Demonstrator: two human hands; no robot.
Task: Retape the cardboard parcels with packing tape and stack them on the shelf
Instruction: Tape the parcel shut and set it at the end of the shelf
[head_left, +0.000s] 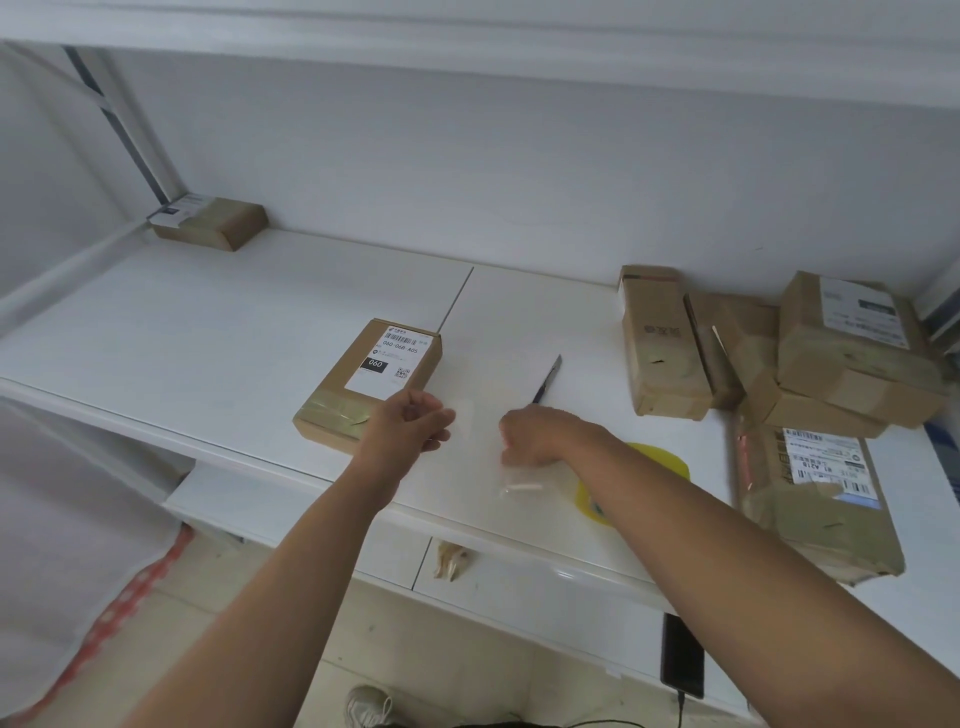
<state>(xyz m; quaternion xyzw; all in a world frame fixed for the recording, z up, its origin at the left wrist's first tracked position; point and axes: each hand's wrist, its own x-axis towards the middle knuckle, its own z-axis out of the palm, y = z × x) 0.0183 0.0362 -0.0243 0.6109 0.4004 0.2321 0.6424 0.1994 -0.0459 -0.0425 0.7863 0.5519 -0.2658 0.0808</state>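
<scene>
Parcel (371, 382) lies left of the knife (548, 378); left hand (410, 423) pinches clear tape (475, 423) stretched to the right hand (535, 436), whose grip clamps the knife. Slack tape may fold onto itself.

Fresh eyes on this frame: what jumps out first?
The two hands at centre: the left hand pinches a stretch of clear tape and the right hand grips a utility knife, blade up. A labelled parcel lies just left of them on the white shelf. A pile of parcels sits at right, and the yellow tape roll shows behind the right forearm.
</scene>
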